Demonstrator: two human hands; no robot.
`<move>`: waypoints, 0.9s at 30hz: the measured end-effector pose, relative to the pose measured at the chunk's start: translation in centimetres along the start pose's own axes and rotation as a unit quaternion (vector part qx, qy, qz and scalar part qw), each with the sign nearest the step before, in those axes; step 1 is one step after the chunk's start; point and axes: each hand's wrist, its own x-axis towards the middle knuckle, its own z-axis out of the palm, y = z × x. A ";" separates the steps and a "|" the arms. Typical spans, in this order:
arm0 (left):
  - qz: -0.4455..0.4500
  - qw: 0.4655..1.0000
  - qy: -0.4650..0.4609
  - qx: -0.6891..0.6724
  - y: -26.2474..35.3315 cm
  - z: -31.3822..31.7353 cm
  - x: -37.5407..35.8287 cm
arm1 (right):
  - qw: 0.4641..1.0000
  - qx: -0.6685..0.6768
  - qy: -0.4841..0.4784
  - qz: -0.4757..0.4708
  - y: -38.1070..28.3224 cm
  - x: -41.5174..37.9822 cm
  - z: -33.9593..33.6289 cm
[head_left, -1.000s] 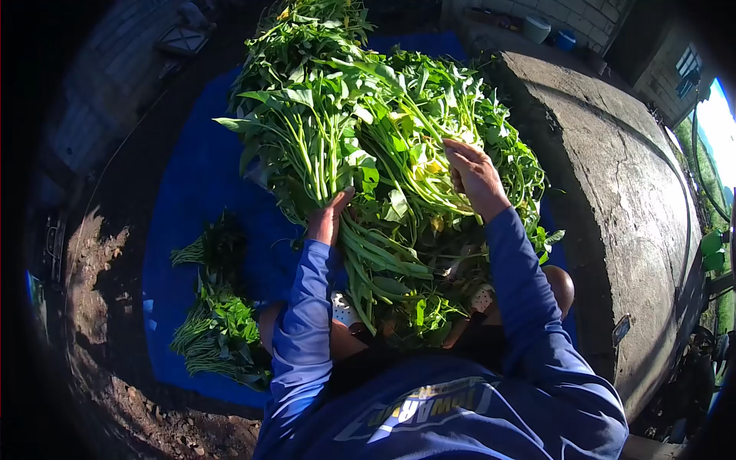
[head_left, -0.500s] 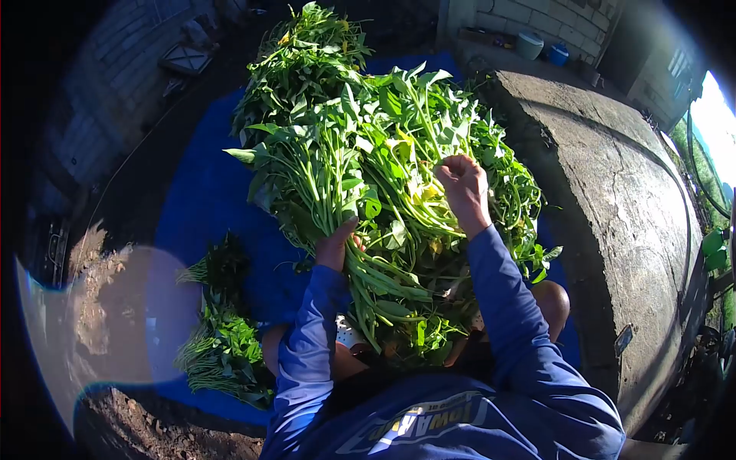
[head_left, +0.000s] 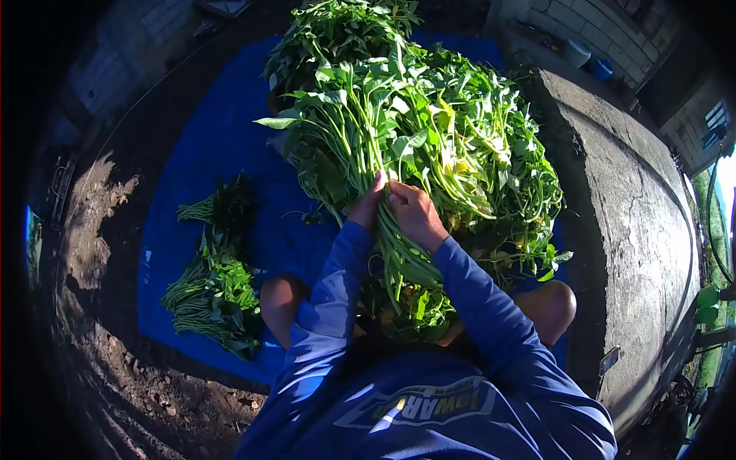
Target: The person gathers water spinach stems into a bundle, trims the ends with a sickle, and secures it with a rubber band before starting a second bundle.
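My left hand [head_left: 366,205] is closed around a bunch of leafy greens [head_left: 359,146], which look like water spinach. The leaves fan out away from me, and the cut stems hang down toward my lap. Right beside it, my right hand [head_left: 416,215] is closed on the same stems, its thumb and fingers pinched together close to the left thumb. Just beyond and to the right lies a big heap of the same greens [head_left: 498,130], with some yellowed leaves in it. Short loose leaves [head_left: 418,310] lie between my knees.
A blue tarp [head_left: 199,130] is spread under everything. Several smaller bunches [head_left: 211,291] lie on it at the left. Another pile of greens [head_left: 337,38] is at the back. A raised concrete slab [head_left: 625,192] runs along the right, with a pail [head_left: 576,54] and blue tub [head_left: 602,70] behind.
My right hand has come from the heap over to the bunch and now grips its stems beside my left hand. The camera view has shifted.
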 end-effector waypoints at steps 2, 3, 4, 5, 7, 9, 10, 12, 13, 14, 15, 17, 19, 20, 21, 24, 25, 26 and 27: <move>0.011 0.998 0.062 0.007 -0.2 0.6 -1.3 | 0.996 0.069 -0.003 0.060 -2.2 -1.1 -0.5; 0.075 0.988 0.125 0.048 -0.9 0.9 -1.5 | 0.993 0.109 0.025 0.043 -2.2 -1.1 -0.3; 0.142 0.969 0.182 0.089 -1.3 1.4 -1.4 | 0.992 0.120 0.028 0.040 -1.9 -1.0 -0.1; 0.207 0.941 0.236 0.130 -1.6 1.8 -1.2 | 0.990 0.131 0.032 0.037 -1.6 -0.9 0.0; 0.181 0.947 0.225 0.142 -1.5 1.9 -1.1 | 0.996 0.090 0.016 0.019 -2.6 -1.5 0.0; 0.058 0.975 0.178 0.118 -1.0 -0.3 -0.8 | 0.994 0.104 -0.035 0.021 -2.5 -2.2 -0.1; 0.126 0.960 0.164 0.189 -1.0 -0.8 -0.7 | 0.996 0.001 0.003 -0.092 -2.4 -3.2 -0.3; 0.244 0.925 0.125 0.262 -0.7 -2.0 -0.5 | 0.976 -0.133 0.003 -0.172 -3.4 -5.4 -1.5; 0.196 0.963 0.115 0.144 -0.6 -1.7 -0.1 | 0.977 -0.161 -0.038 -0.134 -4.4 -7.2 -2.3; 0.149 0.982 0.117 0.020 -0.5 -1.5 0.3 | 0.975 -0.188 -0.077 -0.093 -4.9 -8.6 -2.7; 0.086 0.989 0.121 -0.021 1.0 0.1 -0.8 | 0.984 -0.125 -0.051 -0.115 -4.3 -9.2 -2.0; 0.105 0.989 0.077 -0.075 1.3 1.7 -1.5 | 0.989 0.000 0.006 -0.151 -1.8 -10.4 0.6; 0.115 0.985 0.132 0.003 1.6 1.4 -1.1 | 0.988 0.063 -0.025 -0.136 -1.5 -9.6 0.8; 0.125 0.983 0.136 0.025 1.8 0.6 -0.7 | 0.986 0.083 -0.053 -0.134 -1.2 -9.6 0.5; 0.133 0.980 0.141 0.048 1.9 -0.4 -0.3 | 0.983 0.104 -0.081 -0.129 -1.7 -9.4 0.0; 0.225 0.947 0.112 0.202 3.2 -3.4 -0.1 | 0.983 0.166 0.075 -0.014 -1.4 -6.1 -5.1; 0.305 0.897 0.103 0.303 2.8 -5.5 1.3 | 0.988 0.032 0.149 -0.004 -0.3 -4.6 -6.2; 0.278 0.935 0.131 0.180 3.5 -2.0 -0.8 | 0.964 -0.140 0.219 -0.063 2.1 -2.8 -6.8; 0.182 0.965 0.124 0.142 4.2 -1.3 -2.0 | 0.913 -0.268 0.264 -0.160 3.8 -1.4 -7.5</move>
